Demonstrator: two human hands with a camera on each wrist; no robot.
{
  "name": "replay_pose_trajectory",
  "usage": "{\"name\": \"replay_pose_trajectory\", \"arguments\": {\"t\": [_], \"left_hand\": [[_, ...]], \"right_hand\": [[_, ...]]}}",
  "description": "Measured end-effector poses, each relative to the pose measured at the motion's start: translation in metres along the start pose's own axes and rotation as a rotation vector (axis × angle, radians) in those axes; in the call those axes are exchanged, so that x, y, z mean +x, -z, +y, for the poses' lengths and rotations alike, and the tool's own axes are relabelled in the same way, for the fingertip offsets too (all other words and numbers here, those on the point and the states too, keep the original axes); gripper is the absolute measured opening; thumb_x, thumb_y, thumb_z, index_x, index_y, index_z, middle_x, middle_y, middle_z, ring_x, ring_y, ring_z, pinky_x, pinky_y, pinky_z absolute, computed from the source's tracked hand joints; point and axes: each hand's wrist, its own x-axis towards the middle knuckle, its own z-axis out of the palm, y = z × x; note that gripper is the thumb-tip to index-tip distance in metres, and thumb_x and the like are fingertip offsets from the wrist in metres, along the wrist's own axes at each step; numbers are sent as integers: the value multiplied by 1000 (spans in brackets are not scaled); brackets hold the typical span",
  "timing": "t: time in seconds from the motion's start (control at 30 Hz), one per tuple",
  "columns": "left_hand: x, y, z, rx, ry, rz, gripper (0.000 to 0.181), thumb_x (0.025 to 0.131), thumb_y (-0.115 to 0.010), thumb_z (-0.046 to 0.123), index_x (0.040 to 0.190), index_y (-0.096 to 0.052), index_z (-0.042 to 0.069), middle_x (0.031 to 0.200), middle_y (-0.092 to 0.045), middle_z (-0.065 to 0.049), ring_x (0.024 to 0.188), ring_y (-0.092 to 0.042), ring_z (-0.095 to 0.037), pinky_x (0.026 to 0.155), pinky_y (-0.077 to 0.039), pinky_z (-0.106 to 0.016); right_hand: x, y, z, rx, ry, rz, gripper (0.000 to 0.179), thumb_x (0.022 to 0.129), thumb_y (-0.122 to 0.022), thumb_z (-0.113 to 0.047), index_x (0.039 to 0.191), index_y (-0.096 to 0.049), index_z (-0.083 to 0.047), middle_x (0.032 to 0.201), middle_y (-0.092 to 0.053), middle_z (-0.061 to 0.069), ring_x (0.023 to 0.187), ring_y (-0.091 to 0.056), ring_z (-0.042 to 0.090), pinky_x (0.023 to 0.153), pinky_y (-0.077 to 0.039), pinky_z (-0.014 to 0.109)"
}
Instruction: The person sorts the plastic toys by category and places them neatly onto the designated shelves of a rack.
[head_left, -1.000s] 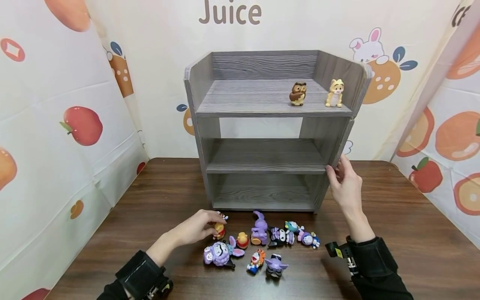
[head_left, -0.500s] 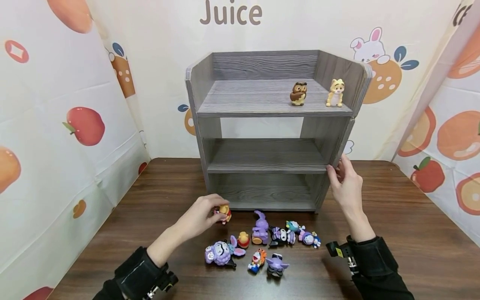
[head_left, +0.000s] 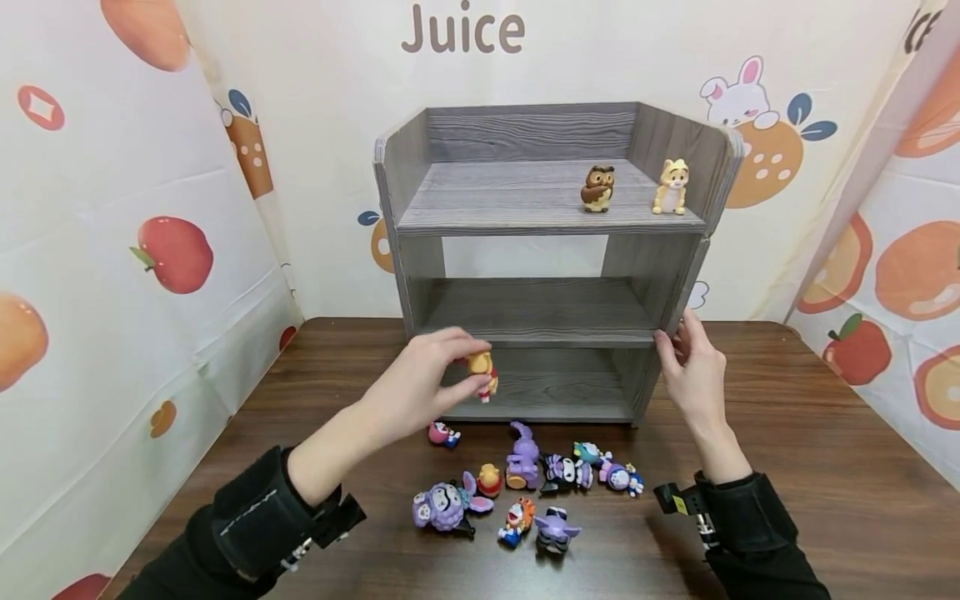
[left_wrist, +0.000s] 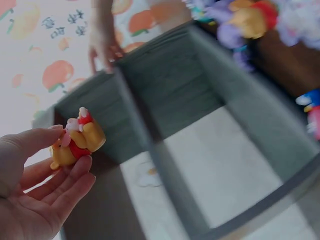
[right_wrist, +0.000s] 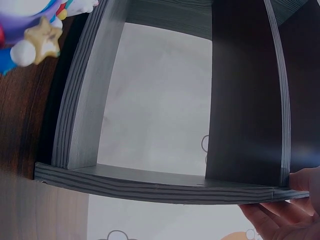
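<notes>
My left hand (head_left: 416, 383) pinches a small yellow bear figurine (head_left: 482, 367) in a red top, raised in front of the lowest shelf. In the left wrist view the bear figurine (left_wrist: 82, 140) lies tipped between thumb and fingers, a little pink figure at its front. At the right side of the grey wooden shelf unit (head_left: 525, 338), my right hand (head_left: 696, 375) grips the side panel. The right wrist view has the thumb on the panel's front edge and the fingers round its outer face. An owl figurine (head_left: 597, 189) and a cream cat-like figurine (head_left: 671, 187) stand on the top shelf.
Several figurines lie on the brown table (head_left: 352, 517) before the unit. Among them are a purple fluffy one (head_left: 442, 507), a second yellow bear (head_left: 489, 480), an orange-and-blue one (head_left: 516, 523) and a pink one (head_left: 442, 434). Printed cloth walls surround the table.
My left hand has lifted the bear figurine off the table and carried it up and right, to the lower shelves. The pink figurine behind it is uncovered. My right hand stays put.
</notes>
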Motion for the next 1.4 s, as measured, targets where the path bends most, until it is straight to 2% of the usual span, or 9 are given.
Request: {"name": "replay_pose_trajectory", "arguments": {"t": [0.13, 0.3, 0.53, 0.67, 0.83, 0.93, 1.1, 1.23, 1.4], "left_hand": [[19, 19, 13, 13, -29, 31, 25, 78, -66, 8, 100, -63, -4, 88, -60, -4, 78, -54, -9, 69, -46, -21], [42, 42, 24, 14, -25, 50, 22, 78, -66, 8, 97, -64, -4, 84, -59, -5, 74, -53, -11, 66, -46, -21], [75, 70, 34, 51, -2, 46, 18, 80, -63, 9, 93, -65, -2, 82, -61, -6, 71, -54, -13, 66, -45, -24], [93, 81, 36, 83, 28, 32, 17, 81, -61, 10, 93, -65, -1, 81, -62, -6, 69, -55, -14, 65, -43, -24], [113, 85, 33, 124, 87, 10, 21, 83, -58, 11, 99, -64, -1, 86, -61, -6, 71, -55, -13, 65, -42, -22], [123, 84, 30, 153, 136, 5, 28, 85, -56, 12, 109, -61, -2, 93, -60, -9, 77, -53, -16, 66, -41, -22], [137, 80, 22, 172, 196, 4, 32, 87, -55, 13, 115, -57, -2, 100, -57, -11, 85, -48, -18, 70, -41, -22], [147, 75, 16, 170, 216, 2, 31, 89, -52, 11, 117, -55, -1, 103, -56, -11, 87, -48, -16, 73, -41, -22], [159, 67, 9, 164, 210, 9, 25, 89, -49, 7, 110, -58, -2, 94, -58, -10, 83, -47, -17, 70, -39, -23]], "right_hand": [[1, 0, 1, -9, -1, 1, 46, 86, -52, -1, 130, -44, -10, 103, -58, 26, 88, -58, 37, 65, -36, 1], [1, 0, 0, -4, -2, 2, 47, 86, -52, -1, 131, -44, -10, 104, -58, 27, 89, -58, 38, 64, -36, 1], [-1, 0, 0, 4, -7, 7, 48, 86, -52, 0, 131, -43, -11, 105, -58, 27, 90, -58, 38, 65, -36, 1], [-1, -1, 0, 7, -10, 6, 48, 86, -52, 0, 132, -43, -11, 105, -57, 27, 91, -57, 38, 65, -36, 1], [0, -1, 0, 6, -9, 10, 48, 86, -52, 0, 131, -44, -12, 105, -57, 27, 89, -58, 39, 65, -36, 1], [0, -2, 0, 3, -10, 12, 48, 86, -52, 0, 131, -44, -12, 105, -58, 27, 89, -58, 39, 65, -36, 1], [0, -2, 1, -4, -9, 9, 48, 86, -52, -1, 132, -43, -12, 107, -57, 26, 91, -58, 38, 65, -37, 2], [0, -2, 1, -18, -7, 7, 47, 86, -53, -3, 132, -43, -13, 107, -58, 24, 91, -58, 36, 66, -41, 6], [0, -1, 0, -26, -15, 4, 48, 86, -52, -3, 132, -43, -14, 107, -58, 24, 90, -58, 35, 67, -45, 12]]}}
